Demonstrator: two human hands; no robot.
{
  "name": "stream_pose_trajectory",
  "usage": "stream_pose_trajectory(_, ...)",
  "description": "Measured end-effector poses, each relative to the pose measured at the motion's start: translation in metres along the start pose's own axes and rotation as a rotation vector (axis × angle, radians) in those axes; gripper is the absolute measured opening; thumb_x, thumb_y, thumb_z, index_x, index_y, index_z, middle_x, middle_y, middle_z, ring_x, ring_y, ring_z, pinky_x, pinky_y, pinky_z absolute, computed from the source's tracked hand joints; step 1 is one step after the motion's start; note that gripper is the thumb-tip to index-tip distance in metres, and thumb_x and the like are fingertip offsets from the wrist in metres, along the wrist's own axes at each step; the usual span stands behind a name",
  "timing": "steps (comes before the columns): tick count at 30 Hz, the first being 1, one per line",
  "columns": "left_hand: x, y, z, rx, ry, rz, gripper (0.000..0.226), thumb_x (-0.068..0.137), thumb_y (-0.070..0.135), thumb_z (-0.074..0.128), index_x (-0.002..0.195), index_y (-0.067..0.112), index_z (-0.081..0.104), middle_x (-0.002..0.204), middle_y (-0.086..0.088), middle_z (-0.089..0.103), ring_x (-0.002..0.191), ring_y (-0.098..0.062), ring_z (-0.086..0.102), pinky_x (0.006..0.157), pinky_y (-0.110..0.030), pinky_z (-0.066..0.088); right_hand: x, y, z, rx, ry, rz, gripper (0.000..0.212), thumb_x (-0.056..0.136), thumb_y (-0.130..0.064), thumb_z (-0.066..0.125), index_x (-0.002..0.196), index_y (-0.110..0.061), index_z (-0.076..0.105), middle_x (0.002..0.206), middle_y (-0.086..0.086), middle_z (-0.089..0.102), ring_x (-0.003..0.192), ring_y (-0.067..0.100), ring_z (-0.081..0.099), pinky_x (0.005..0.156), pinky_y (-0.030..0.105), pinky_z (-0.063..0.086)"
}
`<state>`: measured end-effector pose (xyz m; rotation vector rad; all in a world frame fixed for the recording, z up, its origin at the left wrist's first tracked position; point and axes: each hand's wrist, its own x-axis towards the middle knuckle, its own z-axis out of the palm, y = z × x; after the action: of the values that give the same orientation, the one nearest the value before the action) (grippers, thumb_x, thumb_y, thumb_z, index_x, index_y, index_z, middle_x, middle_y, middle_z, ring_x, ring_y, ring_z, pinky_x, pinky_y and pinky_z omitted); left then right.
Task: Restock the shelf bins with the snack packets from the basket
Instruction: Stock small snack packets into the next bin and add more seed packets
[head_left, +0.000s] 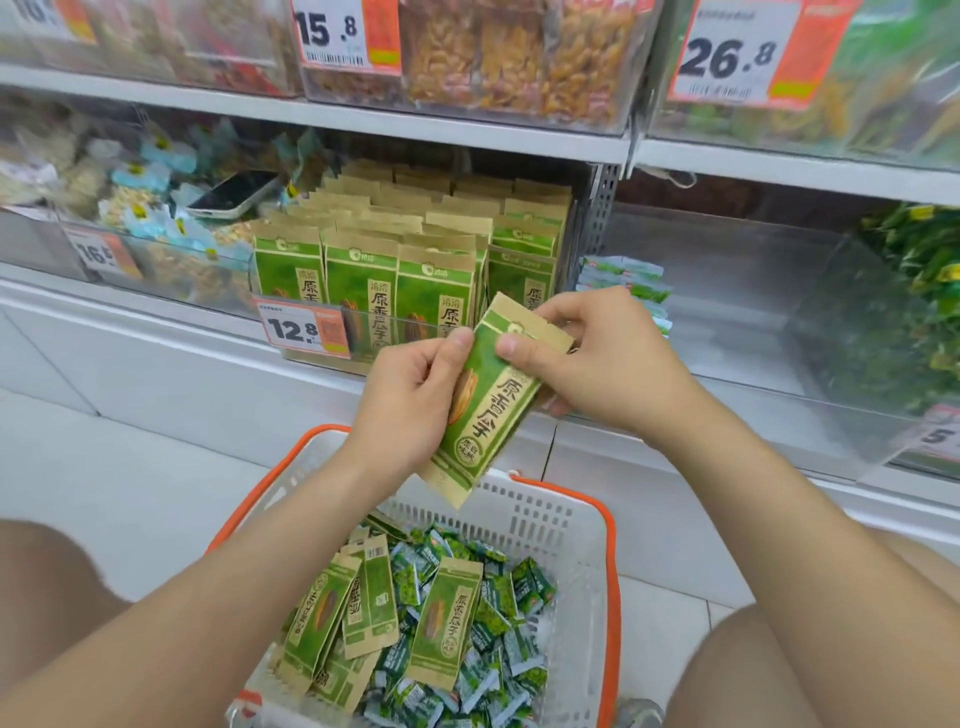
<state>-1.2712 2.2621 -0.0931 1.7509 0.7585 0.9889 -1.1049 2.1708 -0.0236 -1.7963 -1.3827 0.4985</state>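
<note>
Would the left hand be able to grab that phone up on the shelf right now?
Probably not right now: the left hand grips the green packet together with the right hand. The path to the phone looks open, though, once it lets go.

My left hand (410, 400) and right hand (587, 358) pinching one green-and-tan packet (493, 405) — tilted, above my white basket (550, 514) of more packets, shelf bin (415, 270) of upright matching packets just behind, phone (234, 195) lying in the neighbouring bin.

My left hand (410, 400) and right hand (608, 364) are bare, the nails short and plain. My left forearm (234, 597) and right forearm (779, 519) are bare too, as are my left knee (47, 597) and right knee (810, 670).
</note>
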Motion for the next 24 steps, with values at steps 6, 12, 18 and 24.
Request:
stream_pose_trajectory(6,0.009,0.021,0.009,0.161,0.217,0.217,0.05,0.112,0.043,0.042,0.067,0.021,0.049,0.056,0.006,0.046,0.053,-0.013,0.041,0.053,-0.035,0.031,0.008,-0.01,-0.007,0.169,0.083,0.092,0.014,0.093,-0.028,0.078,0.092,-0.015,0.072,0.075,0.005,0.078,0.064,0.032,0.076,0.065,0.057,0.063)
stream_pose_trajectory(12,0.018,0.031,0.013,0.26,0.397,0.489,0.044,0.106,0.036,0.036,0.096,0.013,0.072,0.08,0.012,0.066,0.077,-0.001,0.061,0.065,-0.016,0.038,0.022,-0.009,-0.003,0.384,0.127,0.316,0.018,0.099,-0.021,0.07,0.101,-0.003,0.069,0.076,0.012,0.078,0.069,0.034,0.077,0.047,0.03,0.051)
stream_pose_trajectory(18,0.042,0.029,0.016,0.297,0.448,0.447,0.032,0.111,0.023,0.036,0.1,0.007,0.062,0.092,-0.002,0.063,0.085,-0.022,0.058,0.075,-0.041,0.045,0.037,-0.013,-0.005,0.309,0.198,0.036,0.017,0.097,-0.026,0.07,0.11,-0.021,0.061,0.091,0.003,0.078,0.077,0.022,0.077,0.066,0.046,0.063)
stream_pose_trajectory(24,0.063,0.016,0.012,0.452,0.448,0.38,0.02,0.094,0.011,0.056,0.115,0.012,0.058,0.116,-0.004,0.052,0.104,-0.023,0.052,0.09,-0.043,0.045,0.041,-0.017,-0.024,-0.167,0.575,-0.405,0.026,0.097,-0.02,0.068,0.121,-0.015,0.058,0.102,-0.015,0.069,0.081,0.002,0.057,0.081,0.026,0.044)
